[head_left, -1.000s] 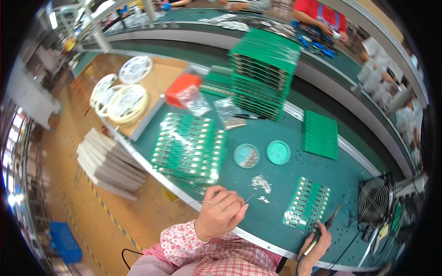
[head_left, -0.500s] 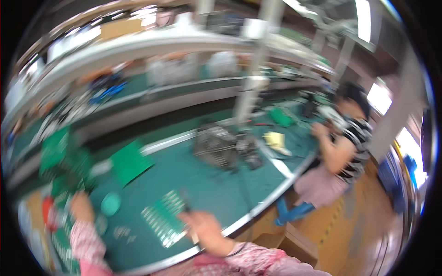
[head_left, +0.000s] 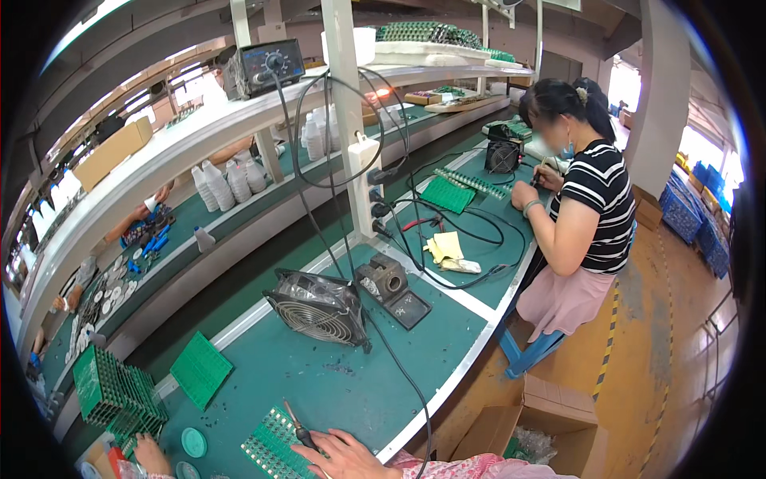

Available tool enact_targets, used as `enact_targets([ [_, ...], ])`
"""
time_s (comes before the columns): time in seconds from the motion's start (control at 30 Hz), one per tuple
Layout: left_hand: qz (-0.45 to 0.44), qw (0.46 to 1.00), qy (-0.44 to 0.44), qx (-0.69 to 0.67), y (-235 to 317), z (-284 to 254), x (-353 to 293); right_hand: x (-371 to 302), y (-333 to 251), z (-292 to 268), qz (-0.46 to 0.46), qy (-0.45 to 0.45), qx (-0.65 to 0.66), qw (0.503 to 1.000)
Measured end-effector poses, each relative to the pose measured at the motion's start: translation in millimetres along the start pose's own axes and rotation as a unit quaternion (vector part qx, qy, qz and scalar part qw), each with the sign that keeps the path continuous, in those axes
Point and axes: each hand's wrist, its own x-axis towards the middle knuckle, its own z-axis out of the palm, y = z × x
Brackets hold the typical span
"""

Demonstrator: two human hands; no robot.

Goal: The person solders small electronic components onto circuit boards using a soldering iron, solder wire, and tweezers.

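My right hand point(head_left: 345, 457) is closed loosely around the dark handle of a soldering iron point(head_left: 303, 435). The iron's thin tip slants up and away over a green circuit board panel point(head_left: 267, 449) with rows of small pale parts. At the lower left edge, my left hand point(head_left: 150, 457) has its fingers curled downward, beside a stack of green boards point(head_left: 108, 391); what its fingertips touch is hidden. A round green lid or dish point(head_left: 194, 441) lies between my hands. Another plain green panel point(head_left: 201, 370) lies farther back.
A black fan point(head_left: 315, 307) and a soldering iron stand point(head_left: 391, 289) sit mid-bench. A black cable point(head_left: 399, 363) hangs across to the front edge. At right, a co-worker point(head_left: 594, 207) sits at the same bench. An open carton point(head_left: 550, 407) stands below the bench edge.
The view has swung and sharpened, so the bench and both hands appear lower in the picture. The right hand still holds the iron by the panel; the left stays near the board stack.
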Motion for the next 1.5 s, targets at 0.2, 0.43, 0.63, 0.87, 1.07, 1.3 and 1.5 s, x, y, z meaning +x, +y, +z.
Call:
enact_targets([
  [0.2, 0.016, 0.988, 0.099, -0.119, 49, -199, -48, 3, 7, -5, -0.003, 0.041, -0.01, 0.999],
  [0.43, 0.382, 0.902, -0.047, -0.196, 146, -327, -123, 36, -13, -62, -0.114, 0.053, 0.083, 0.989],
  [0.63, 0.451, 0.855, -0.03, -0.254, 141, -330, -152, 35, -31, -60, -0.149, -0.141, 0.161, 0.965],
  [0.87, 0.395, 0.856, 0.033, -0.333, 136, -304, -170, 37, -58, -49, -0.094, -0.144, 0.198, 0.965],
  [1.07, 0.42, 0.838, 0.037, -0.346, 130, -296, -165, 36, -61, -37, -0.179, -0.188, 0.149, 0.954],
  [1.3, 0.418, 0.829, 0.025, -0.371, 129, -288, -164, 38, -67, -31, -0.086, -0.179, 0.229, 0.953],
  [1.5, 0.344, 0.755, 0.005, -0.558, 124, -283, -158, 22, -59, -21, 0.066, -0.146, 0.417, 0.894],
])
